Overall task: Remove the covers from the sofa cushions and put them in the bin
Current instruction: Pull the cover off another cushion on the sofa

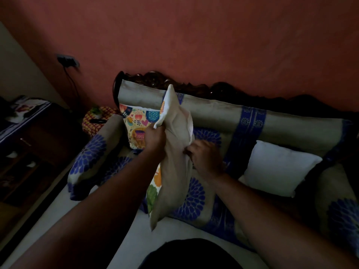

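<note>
A: How was that cushion (pixel 174 152) being held?

B: It was held upright over the sofa (pixel 252 117), with the left hand (pixel 155 137) clenched on the cover's (pixel 169 105) top edge and the right hand (pixel 204 158) pinching fabric at mid-seam.

A: Tricky to handle?

B: Nah, probably soft, light and floppy, best gripped at the open edge. The beige back and colourful floral front were seen.

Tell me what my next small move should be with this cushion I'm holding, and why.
Probably pull the cover down with your right hand while your left hand holds the exposed white corner; the cover is only partly off.
</note>
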The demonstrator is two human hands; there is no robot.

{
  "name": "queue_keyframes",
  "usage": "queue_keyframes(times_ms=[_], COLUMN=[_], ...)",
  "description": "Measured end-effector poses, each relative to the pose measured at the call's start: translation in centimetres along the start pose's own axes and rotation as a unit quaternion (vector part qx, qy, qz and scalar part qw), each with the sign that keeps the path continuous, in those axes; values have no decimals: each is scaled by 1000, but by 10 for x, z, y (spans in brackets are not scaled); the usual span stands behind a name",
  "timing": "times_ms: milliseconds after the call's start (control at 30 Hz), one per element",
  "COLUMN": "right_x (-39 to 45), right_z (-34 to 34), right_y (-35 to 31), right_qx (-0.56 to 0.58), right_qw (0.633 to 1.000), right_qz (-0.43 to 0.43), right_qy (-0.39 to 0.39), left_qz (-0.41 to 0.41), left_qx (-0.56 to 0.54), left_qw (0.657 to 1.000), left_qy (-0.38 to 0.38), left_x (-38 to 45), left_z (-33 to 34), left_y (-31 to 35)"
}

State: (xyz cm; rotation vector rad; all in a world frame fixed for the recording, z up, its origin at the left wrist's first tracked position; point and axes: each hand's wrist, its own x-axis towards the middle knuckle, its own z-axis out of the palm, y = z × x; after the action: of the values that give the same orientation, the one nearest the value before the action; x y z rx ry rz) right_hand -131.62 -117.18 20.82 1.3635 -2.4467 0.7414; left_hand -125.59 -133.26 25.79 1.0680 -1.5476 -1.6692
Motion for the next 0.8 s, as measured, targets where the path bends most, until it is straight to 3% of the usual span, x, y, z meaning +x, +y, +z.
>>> queue_keyframes(times_ms=[133, 300, 433, 500, 633, 800], right_x=[-43, -82, -65, -59, -96, -96], right_z=[4, 17, 13, 14, 46, 56], right_y=[-16, -20, -22, -21, -33, -40], right_qx=[100, 170, 228, 223, 112, 163], right_qw=[993, 959, 944, 947, 969, 955], right_qz=[-52, -214, -185, -188, -212, -234], right_qy=[21, -74, -150, -135, -56, -78], left_qz=[-40, -74, -83, -87, -95, -87], left_qx=[-54, -46, -73, -95, -163, -153], left_qw=[995, 993, 993, 991, 979, 983], left_qy=[78, 83, 50, 39, 74, 53], left_x=[19, 29, 20, 15, 19, 23], left_z=[-12, -26, -23, -22, -23, -28], left_y=[14, 10, 7, 14, 28, 29])
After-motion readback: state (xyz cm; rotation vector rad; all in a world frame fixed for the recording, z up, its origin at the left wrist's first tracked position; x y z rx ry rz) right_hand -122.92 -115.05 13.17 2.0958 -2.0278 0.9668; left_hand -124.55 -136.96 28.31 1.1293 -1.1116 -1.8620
